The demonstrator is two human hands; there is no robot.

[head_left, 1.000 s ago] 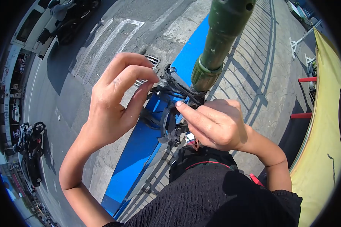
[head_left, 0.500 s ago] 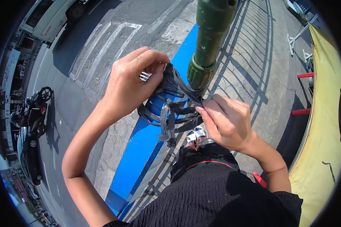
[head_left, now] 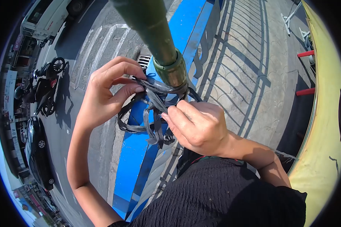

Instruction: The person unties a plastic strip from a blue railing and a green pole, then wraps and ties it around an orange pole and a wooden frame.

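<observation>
A tangle of black plastic strip [head_left: 159,92] is wound around the lower end of a green pole [head_left: 153,32]. Beneath it runs a flat blue rail [head_left: 130,159]. My left hand [head_left: 108,89] is closed in a pinch, holding the strip between thumb and fingertips left of the pole. Just below and right of the pole's end, my right hand [head_left: 197,125] has its fingers closed on another part of the same strip. Loose ends and loops hang over the rail between both hands. Exactly how the strip is knotted cannot be made out.
To the left is a road with a motorcycle [head_left: 47,87], a black car [head_left: 38,151] and a white vehicle [head_left: 47,22]. A drain grate [head_left: 144,60] lies beside the rail. At right are paving with fence shadows, red bars [head_left: 306,92] and a yellow sheet [head_left: 318,151].
The view has shifted, so the pole, strip and both hands appear further left. The pole looks more slanted. My right hand has come lower, beneath the pole's end. Both hands still pinch the strip.
</observation>
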